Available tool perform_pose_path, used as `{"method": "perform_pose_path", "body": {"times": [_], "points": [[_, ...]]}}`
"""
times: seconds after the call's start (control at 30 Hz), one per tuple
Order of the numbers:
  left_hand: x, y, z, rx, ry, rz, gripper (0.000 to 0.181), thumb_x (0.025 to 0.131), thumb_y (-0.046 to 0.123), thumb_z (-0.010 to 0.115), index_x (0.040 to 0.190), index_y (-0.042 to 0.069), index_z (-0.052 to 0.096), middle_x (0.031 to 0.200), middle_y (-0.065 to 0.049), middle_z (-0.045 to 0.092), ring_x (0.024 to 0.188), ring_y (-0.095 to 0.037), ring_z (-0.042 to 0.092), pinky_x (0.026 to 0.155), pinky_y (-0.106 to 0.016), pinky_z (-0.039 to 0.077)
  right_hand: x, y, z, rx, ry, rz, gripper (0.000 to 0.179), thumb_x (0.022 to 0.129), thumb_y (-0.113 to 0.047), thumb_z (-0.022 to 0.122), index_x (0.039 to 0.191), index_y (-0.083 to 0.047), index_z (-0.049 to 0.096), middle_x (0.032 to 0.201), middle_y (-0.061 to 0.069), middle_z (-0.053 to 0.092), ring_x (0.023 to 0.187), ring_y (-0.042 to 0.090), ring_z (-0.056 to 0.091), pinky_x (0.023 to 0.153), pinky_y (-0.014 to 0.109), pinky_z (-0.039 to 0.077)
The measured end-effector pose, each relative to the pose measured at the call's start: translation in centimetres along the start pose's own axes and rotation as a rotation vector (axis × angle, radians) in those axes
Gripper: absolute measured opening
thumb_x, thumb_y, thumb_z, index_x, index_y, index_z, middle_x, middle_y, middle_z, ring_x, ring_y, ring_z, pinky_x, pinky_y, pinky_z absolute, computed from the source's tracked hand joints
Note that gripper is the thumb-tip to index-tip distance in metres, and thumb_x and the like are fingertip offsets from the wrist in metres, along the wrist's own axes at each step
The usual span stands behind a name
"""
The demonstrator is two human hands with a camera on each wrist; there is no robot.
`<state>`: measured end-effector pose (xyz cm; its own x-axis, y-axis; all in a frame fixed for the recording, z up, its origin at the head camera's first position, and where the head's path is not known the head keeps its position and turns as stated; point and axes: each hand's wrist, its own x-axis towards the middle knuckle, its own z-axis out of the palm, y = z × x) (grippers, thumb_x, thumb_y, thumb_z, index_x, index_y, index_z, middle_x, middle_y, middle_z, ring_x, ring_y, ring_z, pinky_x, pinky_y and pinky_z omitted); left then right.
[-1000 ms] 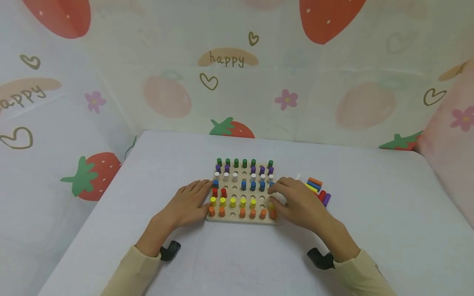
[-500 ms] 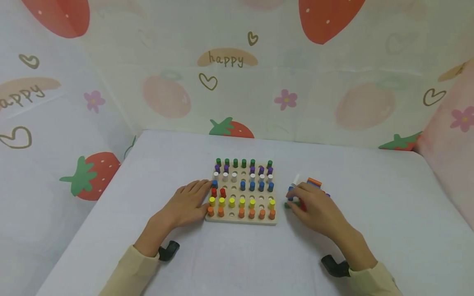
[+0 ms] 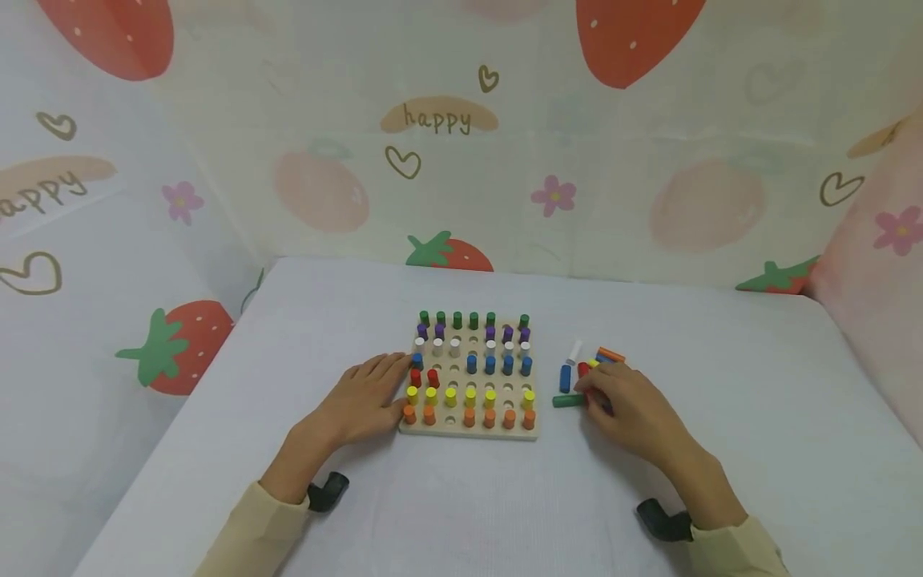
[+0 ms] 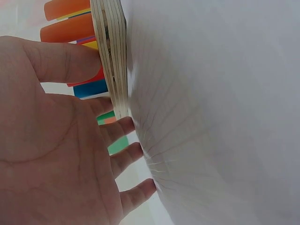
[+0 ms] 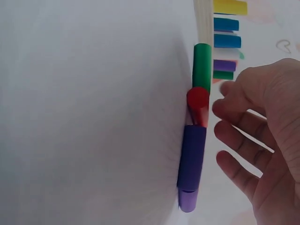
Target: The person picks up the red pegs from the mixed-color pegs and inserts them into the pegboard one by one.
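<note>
A wooden pegboard [image 3: 469,435] holds rows of green, purple, white, blue, red, yellow and orange pegs. My left hand [image 3: 371,398] rests at its left side, fingers spread. In the left wrist view the thumb [image 4: 70,63] lies against the board's edge beside the orange pegs [image 4: 70,27]. To the right of the board, my right hand [image 3: 638,409] hovers over loose pegs, fingers loosely bent. Close to its fingertips lie a green peg [image 3: 566,401] and a red peg [image 5: 198,101]. The right wrist view shows no peg between the fingers; a purple peg [image 5: 192,157] lies below them.
A blue peg [image 3: 566,378], a white peg [image 3: 574,352] and an orange peg [image 3: 611,353] lie loose between board and right hand or just behind it. White cloth covers the table [image 3: 461,505]. A printed curtain [image 3: 613,160] hangs behind.
My right hand has left the board's right edge, where a yellow peg now stands at the row's end, and moved right to the loose pegs. The left hand stays put.
</note>
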<state>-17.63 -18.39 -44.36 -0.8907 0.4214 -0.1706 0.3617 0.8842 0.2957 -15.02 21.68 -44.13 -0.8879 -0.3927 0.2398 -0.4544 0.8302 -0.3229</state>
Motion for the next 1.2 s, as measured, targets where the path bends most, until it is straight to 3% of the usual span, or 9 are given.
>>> {"method": "perform_pose_path", "body": {"times": [0.33,0.53,1.2], "points": [[0.22,0.02,0.35,0.005,-0.007,-0.01,0.071,0.104,0.034,0.045,0.167,0.007,0.028,0.174,-0.017,0.031,0.162,-0.042,0.028,0.131,-0.067,0.023,-0.59,0.51,0.01,-0.018,-0.022,0.048,0.018,0.086,-0.003,0.077,0.103,-0.01,0.08,0.109,0.008,0.076,0.113,0.033,0.071,0.102,0.057,0.059],[0.18,0.33,0.07,0.009,-0.008,-0.008,0.07,0.104,0.032,0.045,0.167,0.006,0.029,0.174,-0.018,0.032,0.161,-0.043,0.029,0.13,-0.068,0.024,-0.7,0.55,-0.13,-0.07,-0.031,0.096,0.019,0.085,-0.008,0.079,0.104,-0.012,0.081,0.108,0.008,0.075,0.105,0.03,0.069,0.099,0.056,0.06],[-0.03,0.2,0.0,0.012,-0.005,-0.014,0.07,0.104,0.033,0.045,0.167,0.005,0.029,0.173,-0.018,0.032,0.161,-0.044,0.028,0.13,-0.068,0.024,-0.44,0.52,-0.39,-0.126,-0.078,0.126,0.026,0.085,-0.019,0.087,0.107,-0.008,0.08,0.097,0.005,0.072,0.093,0.022,0.062,0.087,0.047,0.06]]}}
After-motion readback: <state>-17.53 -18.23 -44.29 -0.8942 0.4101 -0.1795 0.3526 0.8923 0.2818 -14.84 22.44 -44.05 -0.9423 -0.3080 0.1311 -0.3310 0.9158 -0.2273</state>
